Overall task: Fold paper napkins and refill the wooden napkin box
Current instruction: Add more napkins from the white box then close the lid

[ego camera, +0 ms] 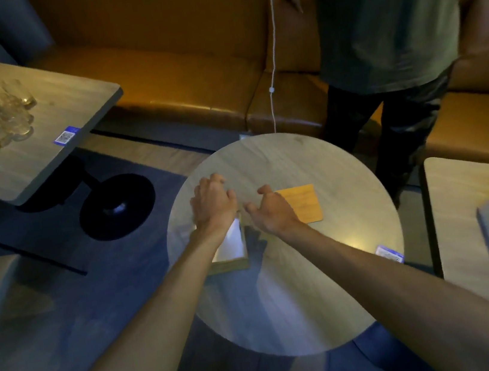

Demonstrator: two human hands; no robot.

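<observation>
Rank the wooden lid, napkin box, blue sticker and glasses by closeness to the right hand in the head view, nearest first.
1. Wooden lid: partly covered by the right hand.
2. Napkin box: just left of that hand.
3. Blue sticker: right edge of the round table.
4. Glasses: on the far-left table.

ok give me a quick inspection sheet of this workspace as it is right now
surface: round wooden table
job's things: open wooden napkin box holding white napkins, partly under the left forearm; flat wooden panel, likely its lid, lying to its right
clutter: QR sticker at the table's right edge
grippers: left hand beyond the box, fingertips hidden; right hand loosely curled, empty, over the panel's left edge
cables: white cable hanging behind the table
surroundings: another person standing by an orange sofa; glasses on a second table at left
</observation>
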